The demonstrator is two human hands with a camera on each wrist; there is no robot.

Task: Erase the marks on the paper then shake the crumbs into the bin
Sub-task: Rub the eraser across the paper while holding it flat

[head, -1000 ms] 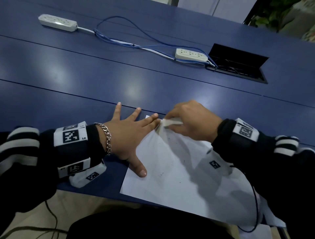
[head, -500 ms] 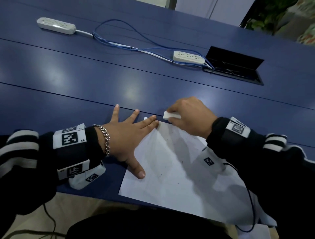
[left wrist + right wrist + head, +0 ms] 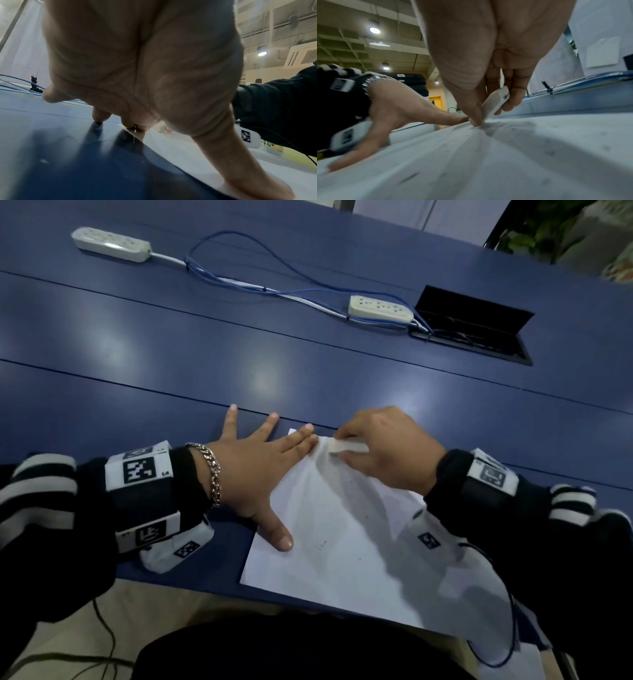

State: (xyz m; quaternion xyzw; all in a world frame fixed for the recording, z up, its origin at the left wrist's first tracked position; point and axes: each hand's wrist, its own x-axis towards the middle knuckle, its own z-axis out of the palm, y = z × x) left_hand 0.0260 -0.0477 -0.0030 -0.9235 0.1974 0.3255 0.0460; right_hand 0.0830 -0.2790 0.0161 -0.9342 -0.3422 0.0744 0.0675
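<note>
A white sheet of paper (image 3: 346,546) lies at the near edge of the blue table (image 3: 171,344), dotted with small dark crumbs. My left hand (image 3: 260,470) lies flat with spread straight fingers, pressing the sheet's far left corner and left edge. My right hand (image 3: 383,450) pinches a white eraser (image 3: 347,447) between thumb and fingers and holds its end on the paper near that corner. The paper (image 3: 505,155) wrinkles up under the eraser (image 3: 494,102). In the left wrist view my left hand (image 3: 137,125) touches the sheet's corner. No bin is in view.
Two white power strips (image 3: 111,244) (image 3: 380,308) joined by blue and white cables (image 3: 239,278) lie at the back of the table. An open black cable hatch (image 3: 476,330) sits at the back right. The table's near edge runs just under the paper.
My right hand has slid the eraser back towards my left fingertips after moving away to the sheet's far edge. The paper wrinkles again near the corner. My left hand has stayed put.
</note>
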